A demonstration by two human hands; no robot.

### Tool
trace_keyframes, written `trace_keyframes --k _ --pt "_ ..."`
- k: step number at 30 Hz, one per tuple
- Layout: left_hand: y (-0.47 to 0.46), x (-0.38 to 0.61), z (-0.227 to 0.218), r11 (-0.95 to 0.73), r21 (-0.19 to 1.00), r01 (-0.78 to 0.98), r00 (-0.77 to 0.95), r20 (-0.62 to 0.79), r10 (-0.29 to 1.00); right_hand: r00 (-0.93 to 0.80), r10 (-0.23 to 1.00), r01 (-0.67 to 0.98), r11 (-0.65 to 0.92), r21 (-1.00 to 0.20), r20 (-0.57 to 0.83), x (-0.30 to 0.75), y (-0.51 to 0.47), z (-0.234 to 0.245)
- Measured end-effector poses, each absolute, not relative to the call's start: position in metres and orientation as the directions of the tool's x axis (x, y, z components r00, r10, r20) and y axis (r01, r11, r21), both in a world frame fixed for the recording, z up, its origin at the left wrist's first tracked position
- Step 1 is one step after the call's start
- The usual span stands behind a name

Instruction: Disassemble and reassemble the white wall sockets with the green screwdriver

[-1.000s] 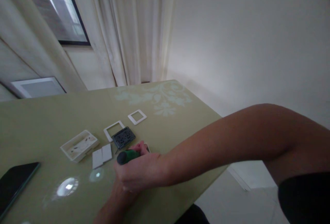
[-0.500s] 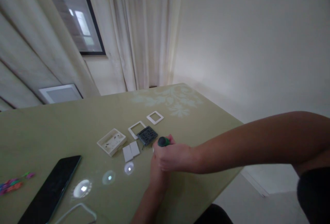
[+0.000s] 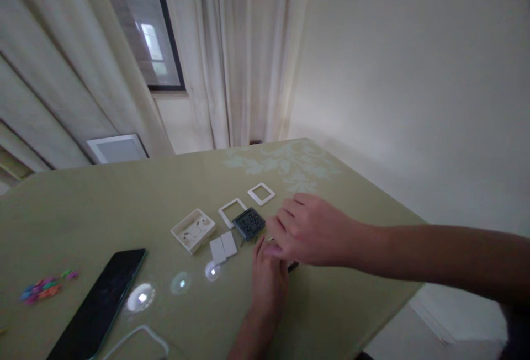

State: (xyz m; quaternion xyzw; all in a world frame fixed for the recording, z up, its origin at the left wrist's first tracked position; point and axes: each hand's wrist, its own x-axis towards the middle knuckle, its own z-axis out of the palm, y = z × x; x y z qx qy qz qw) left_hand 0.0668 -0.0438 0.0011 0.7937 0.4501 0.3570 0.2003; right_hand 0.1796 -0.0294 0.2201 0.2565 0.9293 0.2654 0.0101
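In the head view, the right hand (image 3: pixel 308 230), fingers curled, overlaps the left hand (image 3: pixel 270 274), blocking sight of what either pinches; I cannot tell. A dark object (image 3: pixel 293 267) peeks out beneath, toward the table's (image 3: pixel 351 305) right edge. Just left lie a black plate (image 3: pixel 249 223), white tiles (image 3: pixel 223 247) and a white box (image 3: pixel 182 234); a white frame (image 3: pixel 261 202) sits nearer the far right corner.

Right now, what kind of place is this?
Probably a room in a home: long pale curtains hang beside a window, and the table has a flowery pattern.
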Motion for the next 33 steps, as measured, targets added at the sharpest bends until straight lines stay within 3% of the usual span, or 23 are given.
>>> trace_keyframes --k 3,10,12,16,22,28,33 --pt "-0.046 0.061 0.004 -0.484 0.657 0.579 0.266 0.409 0.873 -0.777 0.626 0.619 0.738 0.268 0.072 0.188 -0.022 0.218" --pt "-0.045 0.043 0.013 -0.499 0.652 0.571 0.317 0.386 0.866 -0.811 0.577 0.542 0.804 -0.243 0.099 0.204 -0.013 0.214" --pt "-0.044 0.04 0.014 -0.497 0.643 0.583 0.345 0.358 0.868 -0.771 0.621 0.574 0.774 -0.269 0.14 0.206 -0.01 0.21" --pt "-0.043 0.034 0.017 -0.488 0.625 0.61 0.38 0.31 0.871 -0.652 0.736 0.707 0.676 -0.206 0.18 0.215 -0.001 0.202" --pt "-0.044 0.03 0.023 -0.463 0.617 0.637 0.403 0.246 0.882 -0.805 0.545 0.464 0.825 -0.323 0.235 0.237 0.013 0.204" --pt "-0.042 0.027 0.022 -0.461 0.585 0.667 0.397 0.244 0.884 -0.64 0.75 0.743 0.659 -0.115 0.168 0.235 0.014 0.204" --pt "-0.04 0.024 0.027 -0.477 0.605 0.638 0.448 0.213 0.868 -0.836 0.504 0.42 0.842 -0.338 0.216 0.242 0.011 0.211"
